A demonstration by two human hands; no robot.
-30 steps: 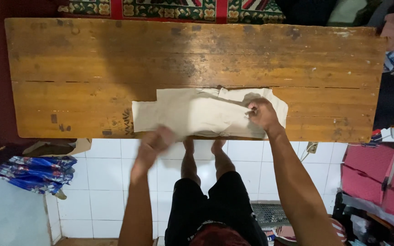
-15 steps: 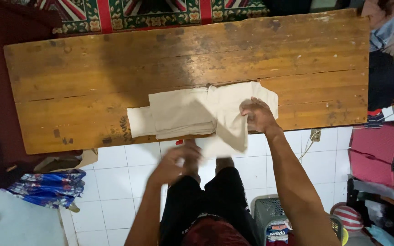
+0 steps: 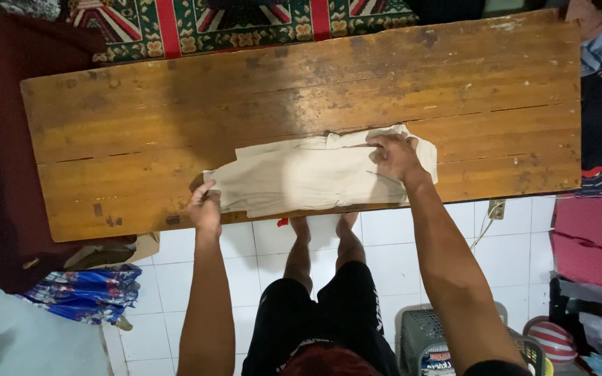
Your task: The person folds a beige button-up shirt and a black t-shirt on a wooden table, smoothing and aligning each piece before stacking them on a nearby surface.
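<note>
Cream folded cloth garment (image 3: 308,177) lies flat on the worn wooden counter (image 3: 175,118) (near its front edge). Left hand (image 3: 205,207) pinches its left end; right hand (image 3: 395,157) presses spread on its right.

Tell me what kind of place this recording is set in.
Probably a home room used for laundry or folding: a worn wooden table on white tiled floor, a patterned rug beyond it, and fabric piles at the right. Both hands press a cream cloth.
</note>
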